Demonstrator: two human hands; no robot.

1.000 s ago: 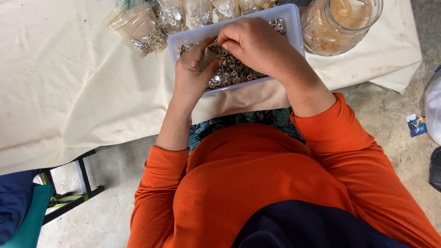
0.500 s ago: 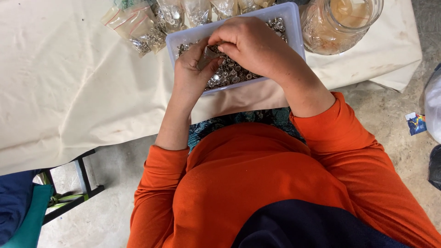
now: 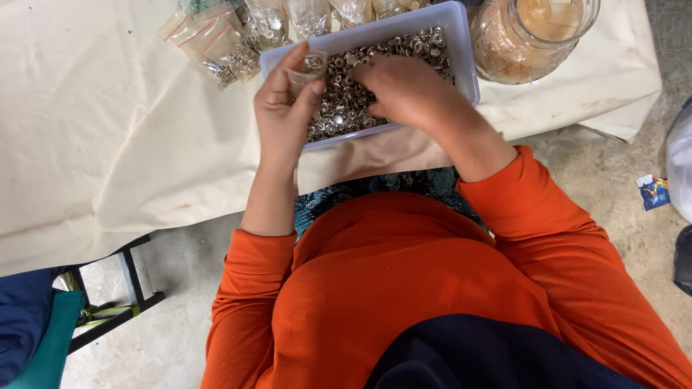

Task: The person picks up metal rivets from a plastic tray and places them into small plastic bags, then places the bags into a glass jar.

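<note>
Beneath our hands, a pale tray (image 3: 461,43) holds metal snap buttons (image 3: 346,108). Our left hand (image 3: 285,115) pinches a small clear bag (image 3: 310,65); our right hand (image 3: 404,90), curled, has dropped from the bag onto the buttons, gathering more.

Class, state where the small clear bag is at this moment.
In the head view, the small clear bag is pinched in the left hand, over the left end of the plastic tray.

Tray (image 3: 461,43): pale lavender-white, filled with silver snaps (image 3: 346,108). Cloth (image 3: 108,144): plain cream. Jar (image 3: 530,36): clear, amber-orange contents. Bags (image 3: 216,43): clear, red-striped. Sleeves (image 3: 548,209): orange. Garment (image 3: 375,191) at cloth's near edge: teal-and-black patterned.
</note>
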